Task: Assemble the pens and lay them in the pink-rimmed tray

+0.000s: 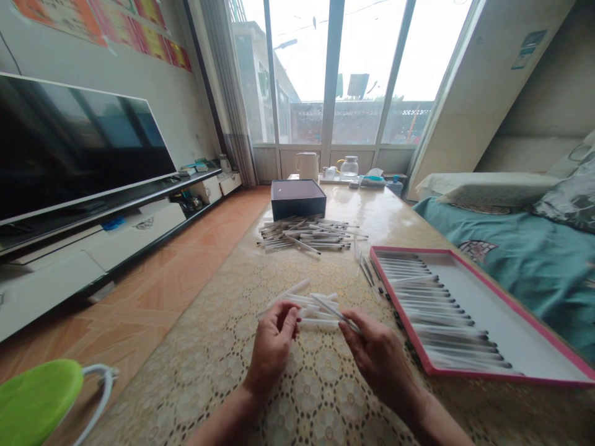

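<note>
My right hand (374, 347) pinches a slim pale pen (325, 305) that points up and to the left. My left hand (274, 341) is curled with thumb and fingers together; what it holds, if anything, is hidden. Several clear white tubes, like pen barrels (320, 322), lie loosely on the table just beyond both hands. To the right, a pink-rimmed tray (515, 297) holds a row of pale pens with dark ends (441, 310). Thin dark-tipped sticks like refills (369, 272) and small black pieces (397, 319) lie along the tray's left edge.
Farther back, a heap of pale sticks with dark ends (307, 235) lies before a dark blue box (298, 199). A kettle (307, 165) and a glass jug (349, 168) stand at the far end. A green stool (41, 396) is at lower left, and a sofa (506, 241) lines the right.
</note>
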`<action>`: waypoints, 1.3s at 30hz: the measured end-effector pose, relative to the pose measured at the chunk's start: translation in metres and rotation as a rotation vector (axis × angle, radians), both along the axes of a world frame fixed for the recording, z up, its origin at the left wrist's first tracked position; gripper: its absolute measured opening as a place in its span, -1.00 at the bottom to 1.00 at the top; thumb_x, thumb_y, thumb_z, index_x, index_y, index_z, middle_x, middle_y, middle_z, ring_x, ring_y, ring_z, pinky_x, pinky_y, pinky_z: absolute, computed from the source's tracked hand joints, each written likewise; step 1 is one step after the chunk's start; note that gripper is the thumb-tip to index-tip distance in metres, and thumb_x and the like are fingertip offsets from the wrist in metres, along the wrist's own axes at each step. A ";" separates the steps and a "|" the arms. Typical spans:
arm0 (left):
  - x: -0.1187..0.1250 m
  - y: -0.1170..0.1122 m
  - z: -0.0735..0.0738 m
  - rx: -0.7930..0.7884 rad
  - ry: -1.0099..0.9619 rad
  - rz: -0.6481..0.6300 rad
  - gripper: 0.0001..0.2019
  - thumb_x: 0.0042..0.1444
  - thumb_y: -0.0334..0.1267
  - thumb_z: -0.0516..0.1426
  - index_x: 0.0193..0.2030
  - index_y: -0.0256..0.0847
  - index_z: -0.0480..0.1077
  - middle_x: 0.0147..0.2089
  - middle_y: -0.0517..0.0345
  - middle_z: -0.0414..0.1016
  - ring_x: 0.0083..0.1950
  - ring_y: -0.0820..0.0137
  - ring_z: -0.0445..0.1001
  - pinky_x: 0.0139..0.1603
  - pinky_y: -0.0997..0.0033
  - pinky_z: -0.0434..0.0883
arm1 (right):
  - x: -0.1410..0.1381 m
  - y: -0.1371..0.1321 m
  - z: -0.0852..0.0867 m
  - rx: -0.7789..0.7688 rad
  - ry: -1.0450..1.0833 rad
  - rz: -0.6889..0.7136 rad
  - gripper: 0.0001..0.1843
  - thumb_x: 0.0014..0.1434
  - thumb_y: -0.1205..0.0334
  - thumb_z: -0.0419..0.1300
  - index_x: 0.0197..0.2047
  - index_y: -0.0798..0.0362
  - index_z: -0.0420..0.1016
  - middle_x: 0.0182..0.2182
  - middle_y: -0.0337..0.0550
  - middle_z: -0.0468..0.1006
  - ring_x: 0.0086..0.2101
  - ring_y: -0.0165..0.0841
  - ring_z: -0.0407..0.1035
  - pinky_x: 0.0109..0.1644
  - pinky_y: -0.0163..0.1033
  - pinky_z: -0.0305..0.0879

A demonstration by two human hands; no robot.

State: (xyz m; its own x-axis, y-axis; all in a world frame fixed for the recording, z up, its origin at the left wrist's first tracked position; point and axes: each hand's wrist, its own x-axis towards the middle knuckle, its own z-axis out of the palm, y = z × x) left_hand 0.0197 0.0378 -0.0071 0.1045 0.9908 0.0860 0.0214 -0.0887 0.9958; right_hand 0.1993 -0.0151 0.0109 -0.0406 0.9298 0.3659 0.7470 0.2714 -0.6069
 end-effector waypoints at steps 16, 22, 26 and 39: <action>-0.001 0.003 0.001 -0.289 -0.381 -0.044 -0.76 -0.06 -0.14 0.23 -0.36 -0.26 0.36 -0.56 0.30 0.34 -0.60 0.62 0.23 -0.59 0.63 0.21 | -0.006 -0.003 0.005 -0.040 -0.193 0.067 -0.78 0.22 0.22 -0.04 -0.28 0.01 0.43 -0.42 -0.18 0.50 -0.47 -0.41 0.36 -0.35 -0.34 0.20; 0.003 0.000 0.001 -0.237 -0.317 -0.115 -0.76 -0.03 -0.12 0.20 -0.38 -0.27 0.34 -0.57 0.30 0.35 -0.63 0.61 0.24 -0.63 0.61 0.20 | -0.007 -0.001 0.000 -0.043 -0.253 0.090 -0.78 0.26 0.24 -0.06 -0.18 -0.02 0.40 -0.38 -0.18 0.51 -0.41 -0.37 0.40 -0.35 -0.33 0.18; 0.006 -0.003 0.001 -0.248 -0.304 -0.143 -0.76 -0.02 -0.11 0.19 -0.37 -0.25 0.31 -0.59 0.30 0.36 -0.68 0.61 0.24 -0.68 0.61 0.17 | -0.007 0.000 -0.004 -0.021 -0.403 0.101 -0.77 0.27 0.26 -0.08 -0.21 0.01 0.39 -0.45 -0.17 0.50 -0.45 -0.37 0.39 -0.42 -0.33 0.11; 0.006 -0.010 -0.003 -0.162 -0.273 -0.173 -0.75 0.00 -0.08 0.17 -0.38 -0.24 0.30 -0.64 0.30 0.35 -0.71 0.61 0.20 -0.71 0.62 0.12 | -0.013 -0.004 -0.013 -0.156 -0.156 0.128 -0.68 0.28 0.16 -0.13 -0.42 0.03 0.32 -0.56 -0.26 0.41 -0.54 -0.41 0.28 -0.45 -0.33 0.06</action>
State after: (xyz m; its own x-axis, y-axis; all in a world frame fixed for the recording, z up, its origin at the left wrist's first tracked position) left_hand 0.0252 0.0280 -0.0098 0.2670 0.9634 -0.0229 -0.2486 0.0918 0.9643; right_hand 0.1863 -0.0196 -0.0025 -0.2061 0.9582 0.1983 0.8006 0.2817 -0.5289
